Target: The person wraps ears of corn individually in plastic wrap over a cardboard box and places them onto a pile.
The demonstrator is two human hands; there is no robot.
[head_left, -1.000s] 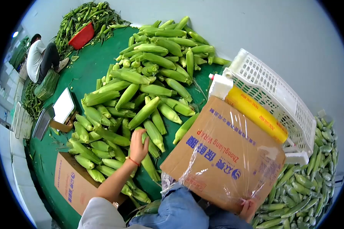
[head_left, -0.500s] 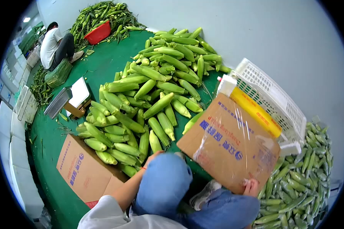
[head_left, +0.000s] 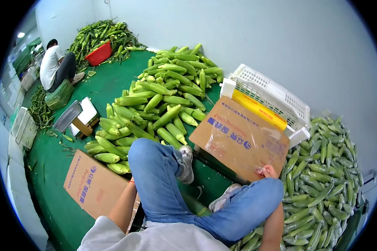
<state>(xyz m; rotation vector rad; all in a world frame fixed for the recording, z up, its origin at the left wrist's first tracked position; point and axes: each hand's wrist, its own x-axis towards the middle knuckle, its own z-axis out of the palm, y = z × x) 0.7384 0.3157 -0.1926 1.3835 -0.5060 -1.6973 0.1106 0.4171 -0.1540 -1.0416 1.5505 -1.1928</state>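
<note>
My right hand [head_left: 270,171] is at the near right corner of a film-covered cardboard sheet [head_left: 234,142], its fingers pinched on the edge of the clear plastic film [head_left: 259,170]. A yellow roll [head_left: 259,109] in a white holder lies along the sheet's far edge. My left forearm [head_left: 123,207], with a red band at the wrist, reaches forward beside my left knee, which hides the left hand. Near that arm are a pile of husk-on corn ears [head_left: 167,96] and an open cardboard box [head_left: 94,184].
Film-wrapped corn [head_left: 318,184] is heaped at my right. A white plastic crate [head_left: 272,90] stands behind the roll. A scale [head_left: 86,115] sits on the green floor, left. Farther back, a person [head_left: 56,67] sits near a red basin [head_left: 99,53] and more corn.
My view has shifted. My left hand, partly visible at the corn before, is now hidden behind my knee, and the forearm is drawn back. My right hand stays at the sheet's corner.
</note>
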